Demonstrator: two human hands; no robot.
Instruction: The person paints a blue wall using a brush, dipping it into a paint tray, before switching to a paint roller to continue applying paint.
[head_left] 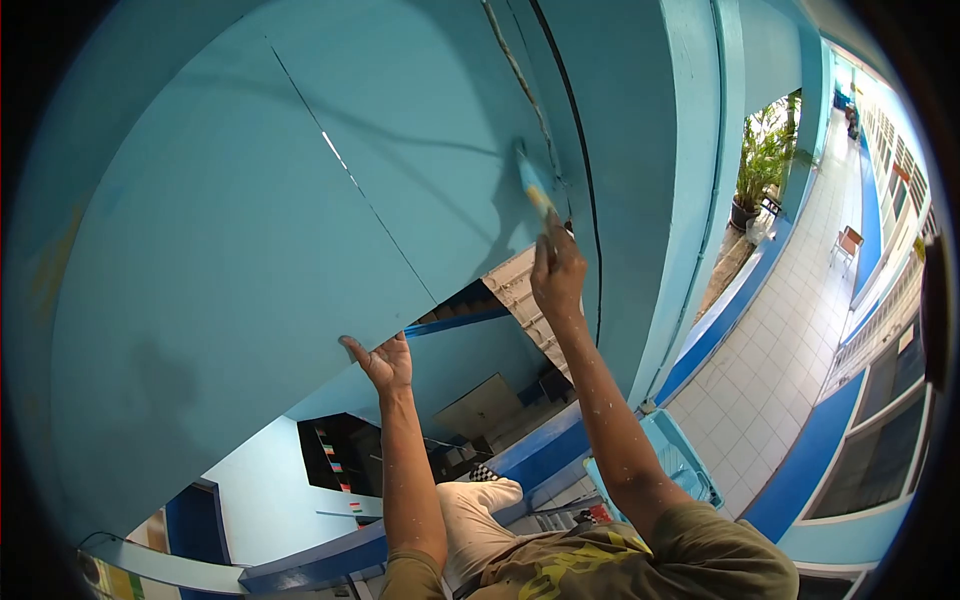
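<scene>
My right hand [558, 268] grips a paintbrush [536, 190] by its handle. The brush is blurred, and its bristle end, coated in light blue, is against or close to the blue wall panel [250, 220] near a hanging cable [522, 75]. Lower and to the left, my left hand [385, 365] rests at the bottom edge of the panel, thumb on its face and fingers partly hidden behind the edge. Specks of paint dot both forearms. A thin crack line with a white stretch [333, 146] runs down the panel.
A light blue paint tray [665, 460] stands below my right arm. A black cable [580, 130] runs beside a blue pillar [700, 150]. To the right lies a tiled walkway [770, 370] with a chair [847, 243] and a potted plant [752, 180]. Stairs [468, 303] show behind the panel edge.
</scene>
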